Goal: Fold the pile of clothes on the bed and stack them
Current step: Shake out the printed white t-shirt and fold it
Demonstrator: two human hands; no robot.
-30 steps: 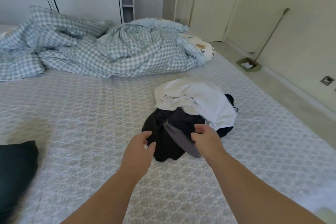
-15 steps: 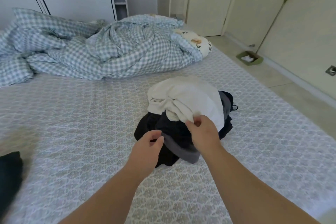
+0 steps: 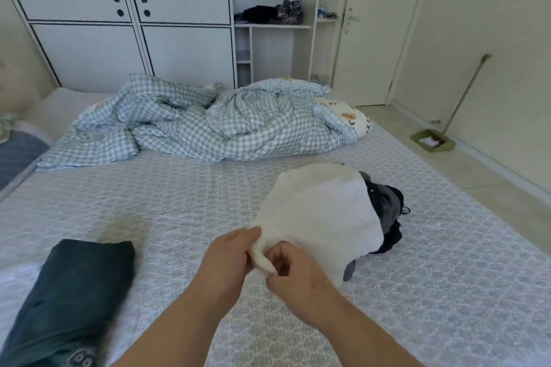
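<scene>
A white garment [image 3: 322, 211] is lifted off the pile and spreads out in front of me, hiding most of the dark clothes [image 3: 387, 217] behind it. My left hand [image 3: 229, 259] and my right hand [image 3: 295, 274] both pinch the same bunched edge of the white garment, close together at the centre of the view. A folded dark teal garment [image 3: 74, 292] lies flat on the bed [image 3: 185, 202] at the lower left.
A crumpled blue checked duvet [image 3: 208, 122] and a patterned pillow [image 3: 354, 119] lie across the far part of the bed. White wardrobes [image 3: 125, 24] stand behind. A broom with dustpan [image 3: 435, 140] leans on the right wall, on the floor beside the bed.
My right hand pulled the white garment up off the dark pile and toward me. My left hand joined it on the same edge. The view rose and turned left.
</scene>
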